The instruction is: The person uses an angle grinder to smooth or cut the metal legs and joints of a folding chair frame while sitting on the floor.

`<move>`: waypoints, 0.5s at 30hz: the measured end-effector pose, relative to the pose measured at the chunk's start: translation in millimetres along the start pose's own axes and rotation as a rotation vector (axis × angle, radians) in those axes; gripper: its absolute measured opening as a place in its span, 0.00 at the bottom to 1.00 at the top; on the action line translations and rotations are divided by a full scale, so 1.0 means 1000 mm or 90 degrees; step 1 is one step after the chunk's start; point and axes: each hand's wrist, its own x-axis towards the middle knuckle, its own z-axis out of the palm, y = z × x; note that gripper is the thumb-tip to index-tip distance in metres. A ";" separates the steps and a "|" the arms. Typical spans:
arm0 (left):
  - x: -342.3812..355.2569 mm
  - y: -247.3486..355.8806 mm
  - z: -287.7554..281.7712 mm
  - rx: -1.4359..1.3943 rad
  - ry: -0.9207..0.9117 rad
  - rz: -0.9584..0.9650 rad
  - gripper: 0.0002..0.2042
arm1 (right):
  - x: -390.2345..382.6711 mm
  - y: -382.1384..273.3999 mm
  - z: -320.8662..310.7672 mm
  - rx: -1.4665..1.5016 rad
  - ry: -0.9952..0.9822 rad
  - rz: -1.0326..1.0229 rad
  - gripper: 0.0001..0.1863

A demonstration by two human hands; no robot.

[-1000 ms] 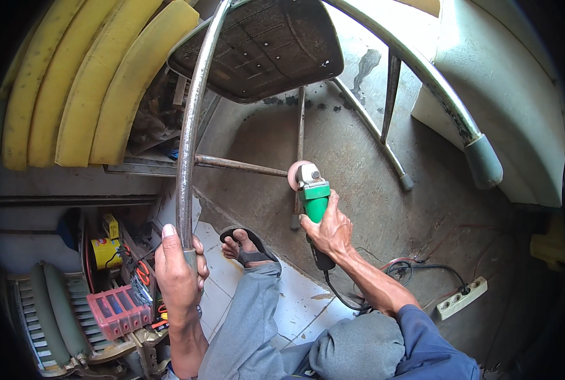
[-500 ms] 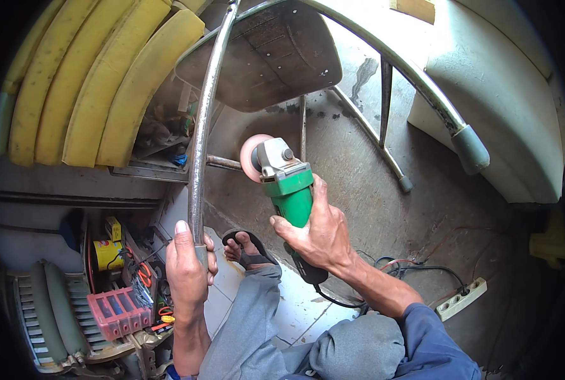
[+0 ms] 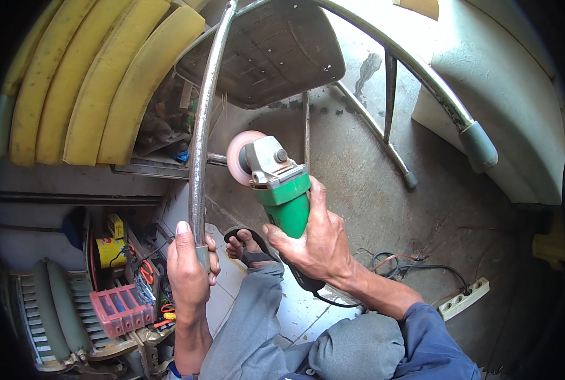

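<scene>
My left hand (image 3: 190,272) is closed around the lower end of a worn metal chair leg (image 3: 204,126), at its grey end cap (image 3: 202,255). That leg belongs to a tipped tubular chair, whose dark seat board (image 3: 273,57) shows at the top. In my right hand (image 3: 323,244) is a green angle grinder (image 3: 288,206), fingers wrapped round its body. Its pinkish disc (image 3: 237,158) stands just right of the leg, with a small gap showing between them. A black cord trails from the grinder's rear end.
Yellow foam pads (image 3: 92,88) lean at the upper left. A red-pink organizer box (image 3: 121,310) and tools sit at the lower left. The cord runs near a power strip (image 3: 463,299) on the right. A pale curved panel (image 3: 498,95) stands at the upper right.
The grinder has moved left and slightly up, its disc closer to the chair leg. My left hand keeps its hold. The chair's right side has shifted slightly to the right.
</scene>
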 end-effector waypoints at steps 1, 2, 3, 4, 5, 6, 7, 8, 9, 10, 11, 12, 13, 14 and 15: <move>0.000 0.000 0.000 -0.004 0.002 0.000 0.31 | -0.002 0.007 0.000 -0.005 -0.004 0.019 0.49; 0.000 0.000 0.001 -0.009 0.003 0.000 0.31 | -0.004 0.015 0.001 -0.011 -0.007 0.039 0.49; -0.001 0.000 0.001 -0.014 0.004 0.001 0.31 | -0.006 0.024 0.003 -0.010 -0.001 0.040 0.48; -0.001 0.001 0.002 -0.013 0.004 0.001 0.31 | -0.008 0.032 0.004 -0.017 -0.001 0.060 0.48; -0.002 0.002 0.002 -0.012 0.004 0.002 0.31 | -0.010 0.038 0.004 -0.024 -0.001 0.079 0.48; -0.002 0.002 0.003 -0.011 0.004 0.003 0.31 | -0.011 0.045 0.005 -0.032 -0.001 0.099 0.48; -0.002 0.001 0.002 -0.007 -0.002 0.001 0.31 | -0.013 0.055 0.008 -0.048 0.009 0.105 0.47; -0.002 0.001 0.001 -0.002 -0.009 -0.001 0.32 | -0.014 0.063 0.008 -0.049 0.008 0.127 0.47; -0.001 0.001 0.000 0.002 -0.015 -0.002 0.32 | -0.014 0.071 0.008 -0.049 0.006 0.149 0.46; -0.001 0.001 0.002 -0.004 -0.012 -0.002 0.32 | -0.016 0.078 0.009 -0.052 0.004 0.170 0.46; -0.002 0.002 0.004 -0.010 -0.008 -0.001 0.31 | -0.017 0.085 0.011 -0.050 0.011 0.189 0.45; -0.003 0.002 0.005 -0.015 -0.005 0.000 0.31 | -0.018 0.092 0.011 -0.059 0.008 0.203 0.45; -0.003 0.003 0.006 -0.018 -0.001 -0.002 0.31 | -0.019 0.099 0.012 -0.067 0.005 0.217 0.46; -0.004 0.003 0.006 -0.020 0.002 -0.004 0.31 | -0.020 0.106 0.013 -0.076 0.002 0.232 0.46; -0.004 0.003 0.006 -0.022 0.005 -0.005 0.31 | -0.021 0.114 0.014 -0.084 0.003 0.244 0.46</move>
